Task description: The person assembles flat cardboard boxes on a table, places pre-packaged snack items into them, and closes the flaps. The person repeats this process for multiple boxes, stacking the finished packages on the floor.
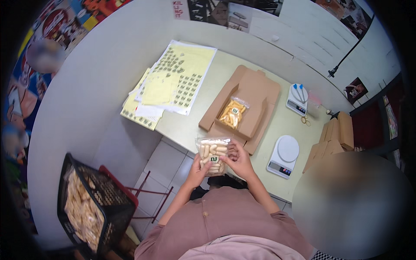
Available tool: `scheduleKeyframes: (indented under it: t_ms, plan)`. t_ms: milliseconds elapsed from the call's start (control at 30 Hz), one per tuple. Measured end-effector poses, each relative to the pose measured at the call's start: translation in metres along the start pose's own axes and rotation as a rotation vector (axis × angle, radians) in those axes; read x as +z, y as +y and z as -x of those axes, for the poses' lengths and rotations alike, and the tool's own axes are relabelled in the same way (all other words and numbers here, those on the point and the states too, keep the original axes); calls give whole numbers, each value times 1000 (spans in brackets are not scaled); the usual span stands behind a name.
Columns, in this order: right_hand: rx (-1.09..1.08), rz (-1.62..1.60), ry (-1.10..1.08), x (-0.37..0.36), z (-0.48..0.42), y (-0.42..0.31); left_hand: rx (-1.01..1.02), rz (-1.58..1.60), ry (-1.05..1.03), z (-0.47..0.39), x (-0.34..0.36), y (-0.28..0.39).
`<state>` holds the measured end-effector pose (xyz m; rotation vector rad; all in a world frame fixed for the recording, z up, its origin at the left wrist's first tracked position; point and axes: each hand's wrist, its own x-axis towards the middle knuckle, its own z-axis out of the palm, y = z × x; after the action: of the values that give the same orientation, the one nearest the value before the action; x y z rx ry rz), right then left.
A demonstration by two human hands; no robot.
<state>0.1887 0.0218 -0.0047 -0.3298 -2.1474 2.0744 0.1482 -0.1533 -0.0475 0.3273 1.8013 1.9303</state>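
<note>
Between my two hands, in front of my body at the table's near edge, is a clear plastic pouch (213, 150) of pale finger-shaped snacks. A round label (213, 159) with green lettering sits on its front. My left hand (197, 167) grips the pouch's lower left side, thumb near the label. On the right side my right hand (239, 157) holds it, thumb also by the label. Just beyond lies an unfolded brown cardboard box (256, 94), its lid laid back. Inside the box is another labelled pouch (233, 113) of yellower snacks.
Sticker sheets (187, 87) lie at the table's left. Two white digital scales (288, 148) (297, 94) stand right of the box, with scissors (305, 121) near the farther one. Folded cartons (331, 133) sit at the right edge. A black crate (110, 191) of bagged snacks rests on a red stool (154, 203).
</note>
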Motion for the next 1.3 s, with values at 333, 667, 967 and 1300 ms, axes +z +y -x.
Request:
scheduleKeyframes:
  t_ms: [333, 667, 967, 1300]
  plan:
    - [28, -23, 630, -96, -112, 35, 183, -119, -7, -110, -33, 29]
    - [61, 462, 917, -98, -112, 13, 219, -158, -256, -177, -30, 66]
    - [26, 189, 1126, -105, -98, 29, 344, -545, -521, -243, 39, 55]
    - [112, 325, 930, -76, -111, 32, 175, -133, -326, -261, -20, 69]
